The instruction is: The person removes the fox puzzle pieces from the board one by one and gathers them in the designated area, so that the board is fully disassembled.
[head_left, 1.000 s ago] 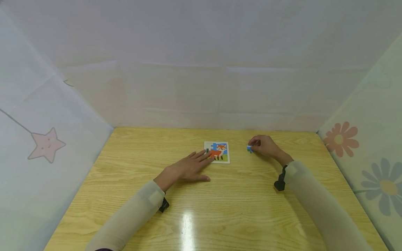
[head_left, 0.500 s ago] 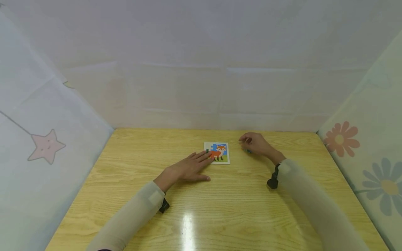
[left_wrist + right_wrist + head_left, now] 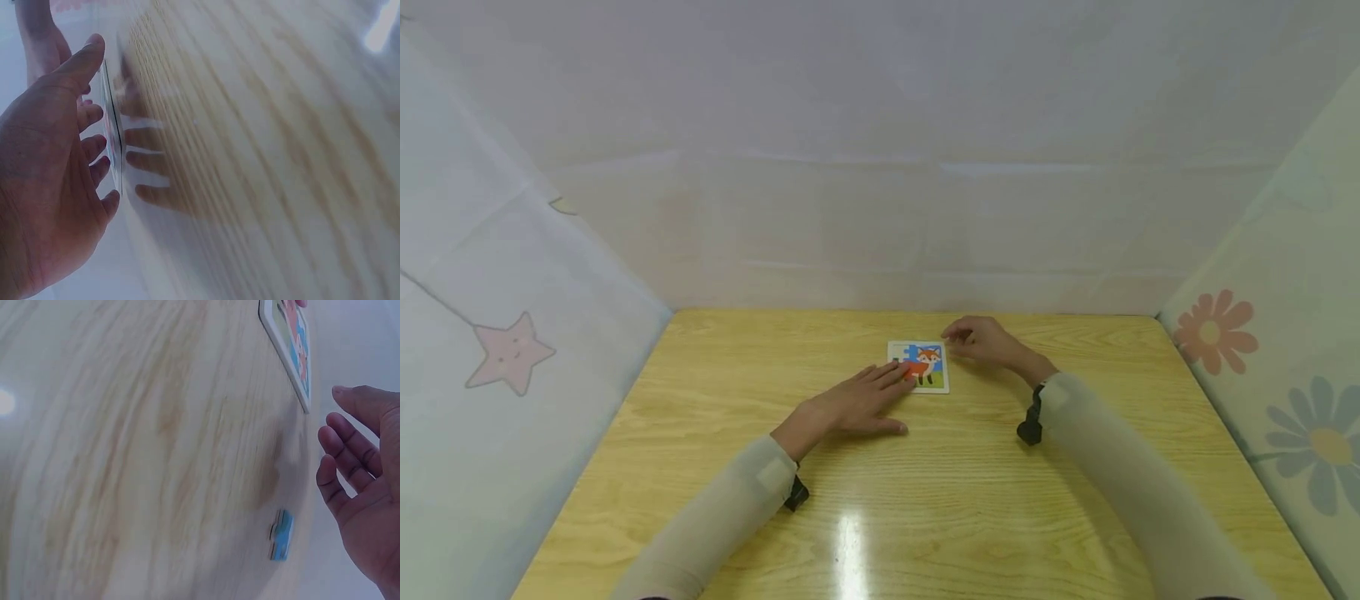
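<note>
My left hand point(image 3: 857, 404) lies flat with fingers spread, its fingertips resting on the lower left part of a small fox puzzle point(image 3: 934, 380). The puzzle has a white frame; a pale gap shows at its upper left. My right hand point(image 3: 992, 343) is at the puzzle's right edge, fingers loosely bent, with nothing visible between them. In the right wrist view a loose blue-green puzzle piece point(image 3: 282, 536) lies on the table, apart from that hand. In the head view this piece is hidden, seemingly by the right hand.
The wooden table point(image 3: 955, 508) has a glossy surface with a bright reflection near the front. A white cloth wall point(image 3: 820, 208) stands behind it, and printed side walls rise at left and right. Both wrists carry black straps.
My right hand has moved left, from beside the loose puzzle piece to the puzzle's right edge. My left hand has stayed on the puzzle, nearly still.
</note>
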A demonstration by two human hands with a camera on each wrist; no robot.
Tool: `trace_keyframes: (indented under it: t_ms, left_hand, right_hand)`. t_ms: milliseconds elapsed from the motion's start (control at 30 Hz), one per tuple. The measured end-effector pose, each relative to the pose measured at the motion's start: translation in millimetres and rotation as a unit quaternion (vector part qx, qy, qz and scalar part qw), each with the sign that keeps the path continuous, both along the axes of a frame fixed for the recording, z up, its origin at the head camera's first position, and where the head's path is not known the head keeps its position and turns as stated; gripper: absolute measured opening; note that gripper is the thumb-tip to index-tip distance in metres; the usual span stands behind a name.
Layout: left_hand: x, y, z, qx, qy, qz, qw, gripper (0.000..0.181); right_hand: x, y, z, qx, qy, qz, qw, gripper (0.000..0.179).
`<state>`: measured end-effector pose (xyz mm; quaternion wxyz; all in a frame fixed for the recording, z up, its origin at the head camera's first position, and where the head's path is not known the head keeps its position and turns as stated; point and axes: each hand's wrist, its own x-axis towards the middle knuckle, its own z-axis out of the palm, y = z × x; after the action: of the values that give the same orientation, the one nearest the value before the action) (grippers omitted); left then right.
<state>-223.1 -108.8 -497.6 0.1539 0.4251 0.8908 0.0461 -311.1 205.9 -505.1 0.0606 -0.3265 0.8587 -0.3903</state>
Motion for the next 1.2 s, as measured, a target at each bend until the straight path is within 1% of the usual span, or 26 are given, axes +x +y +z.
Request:
trace_keyframes:
  t_ms: [100,267,500,600,767,900,1033,1200]
  left_hand:
    - [-0.1,2.9,-0.4,0.005,-0.003,-0.001,1.0,0.087]
    - [-0.1,7.7,0.3,0.001,-0.001,0.001,1.0,0.087]
    - [-0.7,13.5,0.8,0.015,-0.005,-0.009,0.9998,0.087]
    - [-0.5,14.8,1.1,0.011,-0.005,-0.009,0.9999,0.087]
    - [-0.7,15.6,0.7,0.01,-0.006,-0.008,0.9999,0.087]
    - [0.0,15.8,1.9,0.005,-0.006,-0.008,0.9999,0.087]
    - [1.1,15.6,3.5,-0.003,-0.005,-0.006,1.0,0.087]
    - [1.0,15.1,2.8,-0.008,-0.007,-0.002,0.9999,0.087]
  right_hand:
    - [-3.6,-7,-0.6,0.005,-0.003,0.014,0.9999,0.03]
    - [-10.6,-17,-1.8,0.006,-0.021,0.019,0.9996,0.034]
    - [-15.9,-32,0.7,0.035,-0.009,0.041,0.9985,0.034]
    - [-17.4,-39,2.2,0.047,-0.007,0.048,0.9977,0.033]
    - [-18.8,-47,6.2,0.056,-0.014,0.056,0.9968,0.032]
    - [-20.7,-52,5.5,0.064,-0.017,0.065,0.9957,0.033]
    - [-22.0,-56,2.5,0.068,-0.017,0.063,0.9955,0.032]
    - [-21.8,-59,-3.4,0.072,-0.023,0.051,0.9959,0.031]
